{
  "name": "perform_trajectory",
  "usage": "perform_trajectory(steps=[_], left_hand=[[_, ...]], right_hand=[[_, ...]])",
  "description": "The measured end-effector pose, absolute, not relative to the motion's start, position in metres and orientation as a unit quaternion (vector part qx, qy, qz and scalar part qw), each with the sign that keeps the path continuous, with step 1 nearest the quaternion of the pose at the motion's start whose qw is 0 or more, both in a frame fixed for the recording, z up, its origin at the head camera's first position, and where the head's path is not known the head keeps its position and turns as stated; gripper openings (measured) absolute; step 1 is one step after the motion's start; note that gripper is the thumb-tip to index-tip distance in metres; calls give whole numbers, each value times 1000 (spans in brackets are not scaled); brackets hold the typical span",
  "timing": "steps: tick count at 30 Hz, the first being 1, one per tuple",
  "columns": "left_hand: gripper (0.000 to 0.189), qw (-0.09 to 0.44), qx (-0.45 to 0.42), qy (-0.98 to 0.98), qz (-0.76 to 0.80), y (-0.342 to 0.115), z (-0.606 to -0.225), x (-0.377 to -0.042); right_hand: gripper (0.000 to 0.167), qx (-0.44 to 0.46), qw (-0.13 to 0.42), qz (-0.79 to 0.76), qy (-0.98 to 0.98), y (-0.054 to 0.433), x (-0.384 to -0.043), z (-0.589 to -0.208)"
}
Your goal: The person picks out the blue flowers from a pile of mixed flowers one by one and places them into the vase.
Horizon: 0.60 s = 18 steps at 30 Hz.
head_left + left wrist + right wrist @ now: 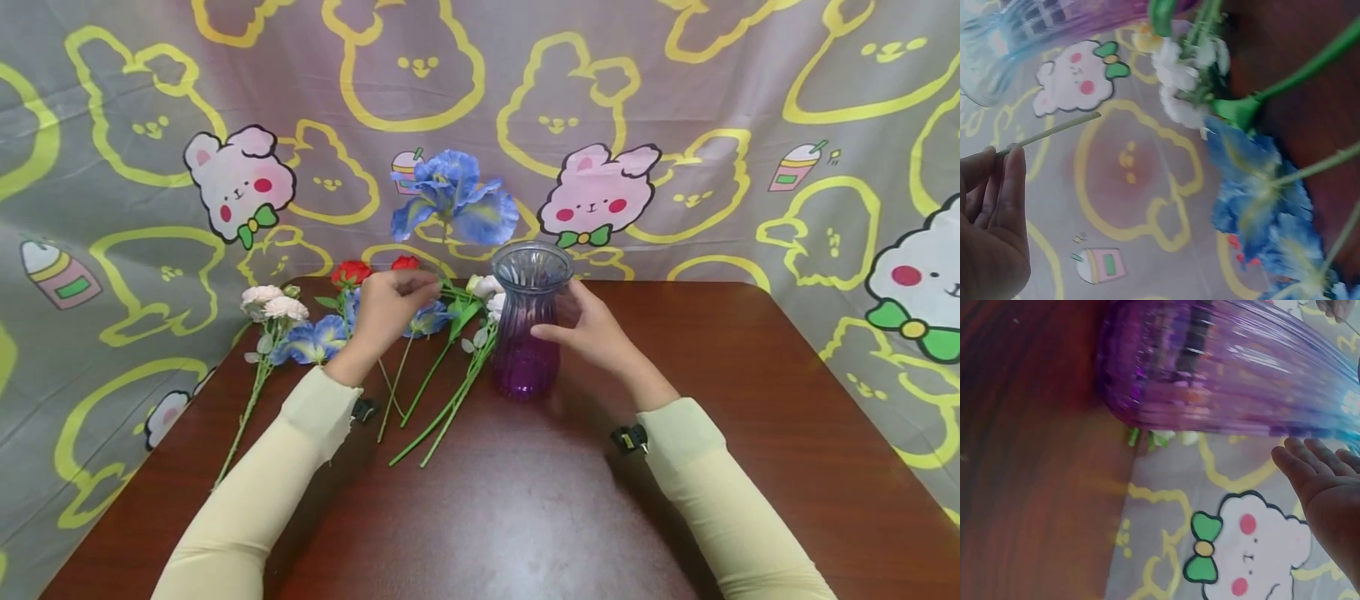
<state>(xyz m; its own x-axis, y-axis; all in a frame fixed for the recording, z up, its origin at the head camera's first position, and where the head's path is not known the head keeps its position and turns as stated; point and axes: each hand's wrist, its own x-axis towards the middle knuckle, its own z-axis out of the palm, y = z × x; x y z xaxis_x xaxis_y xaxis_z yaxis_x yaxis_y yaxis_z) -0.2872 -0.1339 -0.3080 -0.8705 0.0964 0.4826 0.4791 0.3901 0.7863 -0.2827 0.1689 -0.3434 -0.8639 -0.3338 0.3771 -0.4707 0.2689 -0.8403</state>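
A blue iris is held up above the table, its bloom in front of the patterned cloth. My left hand pinches its thin stem; the cut stem end points toward the vase in the left wrist view. To the right stands a ribbed glass vase, upright, clear at the rim and purple at the base. My right hand is at its right side with fingers loosely extended. In the head view the thumb overlaps the vase front; in the right wrist view the fingertips are right at its side.
On the table left of the vase lie white flowers, blue irises, red roses and several green stems. A cartoon-patterned cloth hangs behind the table.
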Motion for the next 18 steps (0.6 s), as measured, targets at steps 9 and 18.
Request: perform_trajectory(steps=[9,18], left_hand=[[17,189,-227,-775,-559,-111,-290,-273],[16,187,-282,-735,-588,-87,-276,-261]], right_hand=[[85,254,133,540,-791,184,-269,-310],[57,270,229,573,-739,180,-253,-271]])
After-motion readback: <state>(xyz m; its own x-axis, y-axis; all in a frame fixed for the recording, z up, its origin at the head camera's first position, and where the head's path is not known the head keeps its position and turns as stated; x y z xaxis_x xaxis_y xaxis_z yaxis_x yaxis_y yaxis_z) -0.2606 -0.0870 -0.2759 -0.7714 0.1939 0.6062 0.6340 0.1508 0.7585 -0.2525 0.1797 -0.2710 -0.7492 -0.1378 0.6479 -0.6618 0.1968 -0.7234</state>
